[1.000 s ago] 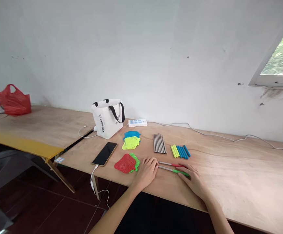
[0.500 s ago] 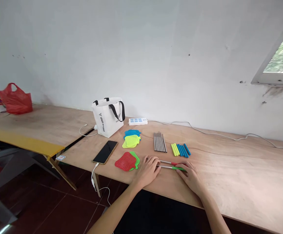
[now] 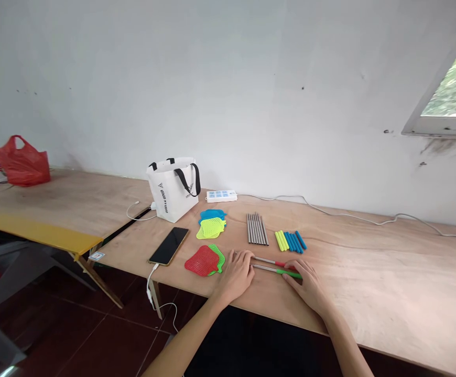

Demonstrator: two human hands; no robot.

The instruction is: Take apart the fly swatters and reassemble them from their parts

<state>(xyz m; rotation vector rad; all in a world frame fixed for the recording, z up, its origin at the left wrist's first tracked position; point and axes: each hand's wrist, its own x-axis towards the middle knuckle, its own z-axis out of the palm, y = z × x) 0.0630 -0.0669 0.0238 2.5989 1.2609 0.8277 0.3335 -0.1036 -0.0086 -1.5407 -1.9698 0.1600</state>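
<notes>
Two thin metal rods lie side by side near the table's front edge, one with a red grip (image 3: 281,263), the other with a green grip (image 3: 290,272). My left hand (image 3: 236,274) rests palm down over their left ends, fingers flat, beside a red swatter head (image 3: 201,261) lying on a green swatter head (image 3: 217,256). My right hand (image 3: 306,285) lies flat at the grip ends, fingers touching the green grip. Neither hand is lifting anything.
Behind lie a bundle of metal rods (image 3: 257,229), yellow and blue grips (image 3: 290,241), yellow and blue swatter heads (image 3: 211,225), a phone (image 3: 169,246) on a cable, a white tote bag (image 3: 174,188), a power strip (image 3: 221,196). A red plastic bag (image 3: 22,161) sits far left.
Both hands stay on the two rods, shifting only slightly. The view has wobbled a little.
</notes>
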